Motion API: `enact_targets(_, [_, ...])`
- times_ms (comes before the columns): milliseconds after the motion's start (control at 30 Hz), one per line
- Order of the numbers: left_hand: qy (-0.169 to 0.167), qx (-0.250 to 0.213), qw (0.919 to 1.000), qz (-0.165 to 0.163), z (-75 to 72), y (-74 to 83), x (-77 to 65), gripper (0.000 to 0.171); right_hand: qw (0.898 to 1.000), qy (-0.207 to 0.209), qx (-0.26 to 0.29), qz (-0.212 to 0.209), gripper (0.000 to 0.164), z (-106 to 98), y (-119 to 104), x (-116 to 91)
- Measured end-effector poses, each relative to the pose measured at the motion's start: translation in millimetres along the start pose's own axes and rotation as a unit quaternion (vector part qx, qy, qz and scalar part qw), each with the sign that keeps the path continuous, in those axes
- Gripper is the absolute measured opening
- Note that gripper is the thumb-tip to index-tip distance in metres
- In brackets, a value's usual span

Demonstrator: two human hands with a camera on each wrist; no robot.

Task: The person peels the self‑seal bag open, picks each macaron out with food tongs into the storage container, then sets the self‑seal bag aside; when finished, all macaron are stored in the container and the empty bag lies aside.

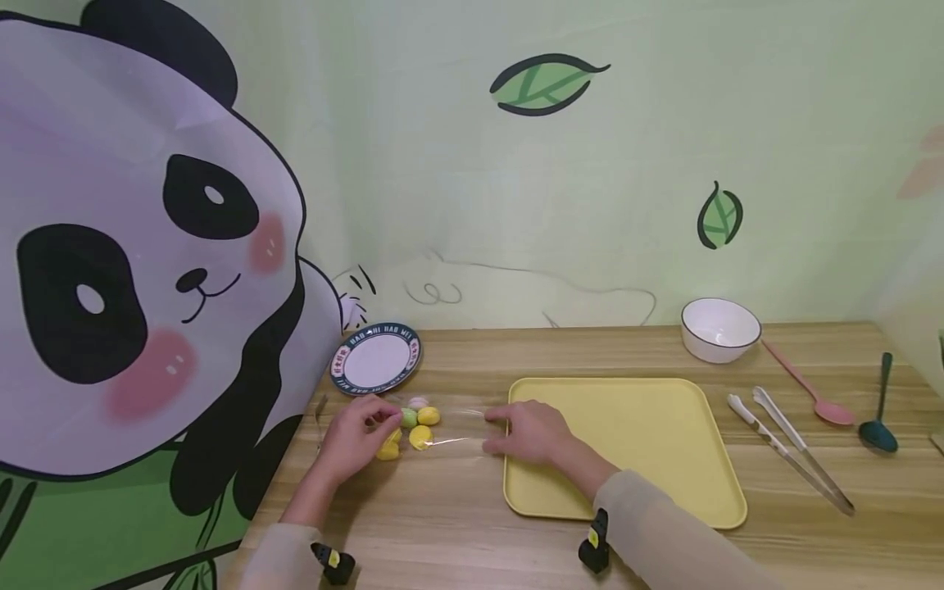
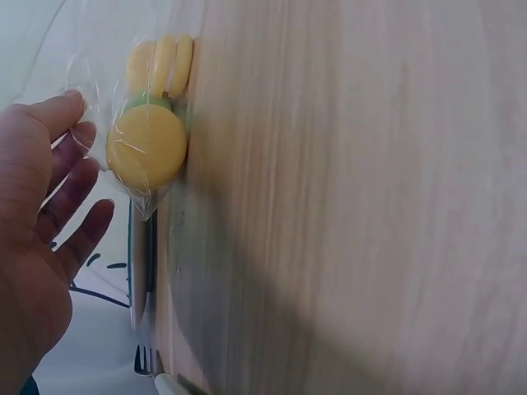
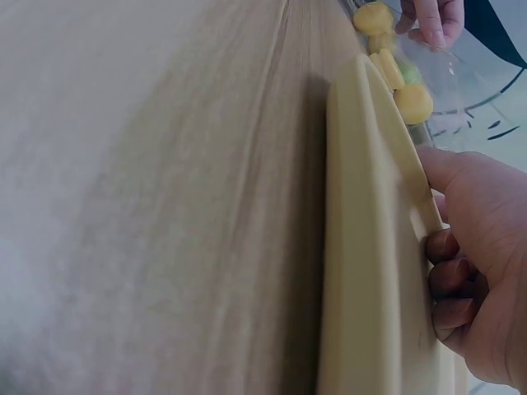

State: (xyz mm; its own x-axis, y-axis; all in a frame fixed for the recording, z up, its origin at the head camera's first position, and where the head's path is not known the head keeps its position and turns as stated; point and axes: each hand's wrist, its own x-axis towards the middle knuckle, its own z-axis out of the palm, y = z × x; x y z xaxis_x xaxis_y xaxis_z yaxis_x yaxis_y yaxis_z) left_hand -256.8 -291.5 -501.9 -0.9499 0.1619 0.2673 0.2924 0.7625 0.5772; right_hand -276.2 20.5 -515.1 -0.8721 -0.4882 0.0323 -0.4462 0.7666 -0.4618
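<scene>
My left hand (image 1: 360, 434): thumb and finger pinching film of clear bag (image 2: 144, 200). Yellow and green pieces (image 1: 421, 437) inside bag; bag left of tray (image 1: 627, 447), on desk (image 1: 442, 524) or just above, cannot tell. My right hand (image 1: 533, 433) at bag's other end, over tray's left edge: thumb and index apart, 3 fingers curled; grip on film, cannot tell. Plate (image 1: 376, 360) behind bag; tongs (image 1: 800, 459) right of tray.
</scene>
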Motion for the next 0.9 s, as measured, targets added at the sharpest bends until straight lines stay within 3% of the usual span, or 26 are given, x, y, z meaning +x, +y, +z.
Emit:
enact_targets(300, [-0.006,0.023,0.9996,0.016,0.6,1.9,1.4,0.011,1.0,-0.009,-0.003,-0.003,0.059,-3,0,0])
enact_targets(533, [-0.004,0.025,0.9996,0.007,4.3,2.7,1.1,0.006,1.0,0.018,0.009,-0.017,0.055,-16,10,-13])
enact_targets(700, [0.008,0.029,0.9995,0.007,7.0,1.0,0.3,0.005,0.998,0.067,-0.005,-0.01,0.048,-50,34,-42])
enact_targets(900, [0.015,0.015,0.9998,0.005,5.6,-0.1,-2.1,0.006,0.99,0.136,-0.028,0.039,0.04,-98,83,-107])
